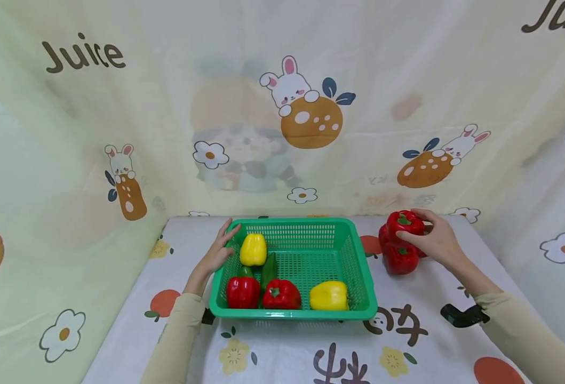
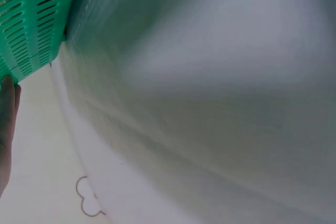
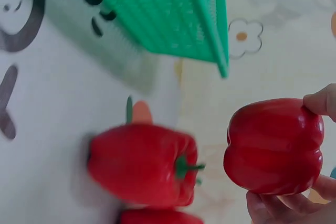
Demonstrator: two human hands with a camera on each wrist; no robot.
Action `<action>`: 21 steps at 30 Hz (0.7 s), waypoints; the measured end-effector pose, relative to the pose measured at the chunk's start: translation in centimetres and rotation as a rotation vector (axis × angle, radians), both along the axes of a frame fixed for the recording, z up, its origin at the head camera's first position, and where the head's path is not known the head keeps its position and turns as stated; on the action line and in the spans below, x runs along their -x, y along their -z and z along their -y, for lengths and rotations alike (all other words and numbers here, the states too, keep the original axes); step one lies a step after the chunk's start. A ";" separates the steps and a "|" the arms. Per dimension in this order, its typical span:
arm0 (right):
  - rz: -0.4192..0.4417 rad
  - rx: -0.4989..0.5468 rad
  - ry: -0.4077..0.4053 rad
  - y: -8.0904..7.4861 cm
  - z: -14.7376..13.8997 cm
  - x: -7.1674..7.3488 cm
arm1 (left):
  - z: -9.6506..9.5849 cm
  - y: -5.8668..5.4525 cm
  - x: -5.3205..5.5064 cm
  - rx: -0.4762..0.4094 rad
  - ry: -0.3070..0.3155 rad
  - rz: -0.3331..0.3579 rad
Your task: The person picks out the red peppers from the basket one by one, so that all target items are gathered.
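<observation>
My right hand grips a red bell pepper between thumb and fingers. In the right wrist view that pepper is raised off the table, beside another red bell pepper. Below the held one in the head view, a red bell pepper sits among others partly hidden. My left hand lies along the left rim of a green plastic basket, fingers extended. Inside the basket are two yellow bell peppers, two red bell peppers and dark green vegetables, partly covered.
A white cloth printed with fruit, flowers and lettering covers the table. Behind it and on both sides hang pale curtains with rabbit and flower prints. The red peppers stand to the right of the basket.
</observation>
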State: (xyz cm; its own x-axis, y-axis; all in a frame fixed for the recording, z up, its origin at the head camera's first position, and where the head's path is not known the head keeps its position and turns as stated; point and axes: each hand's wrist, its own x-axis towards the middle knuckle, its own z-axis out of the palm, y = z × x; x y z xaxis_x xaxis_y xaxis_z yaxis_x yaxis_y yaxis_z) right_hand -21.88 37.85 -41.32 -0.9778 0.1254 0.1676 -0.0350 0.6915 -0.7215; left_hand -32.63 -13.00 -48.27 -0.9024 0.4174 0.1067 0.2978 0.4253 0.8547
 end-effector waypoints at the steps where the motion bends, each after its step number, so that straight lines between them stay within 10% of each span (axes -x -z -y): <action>1: 0.001 0.003 0.012 0.2 -0.4 -0.2 | -0.1 -0.6 -0.3 0.000 0.005 0.007; 8: 0.004 0.018 0.070 1.3 -2.8 -1.0 | 0.3 1.4 1.1 0.020 -0.010 -0.011; 21: 0.019 0.065 0.124 3.7 -5.7 -2.4 | 0.3 1.8 1.2 0.012 -0.034 0.000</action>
State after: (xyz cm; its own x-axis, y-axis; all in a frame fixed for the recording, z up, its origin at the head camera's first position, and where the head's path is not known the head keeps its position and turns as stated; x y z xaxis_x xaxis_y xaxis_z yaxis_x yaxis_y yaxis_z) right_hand -19.51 43.58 -45.06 -0.9571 0.2553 0.1371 0.0615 0.6413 -0.7648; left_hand -33.85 -13.26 -50.04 -0.9160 0.3880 0.1023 0.2834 0.4450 0.8495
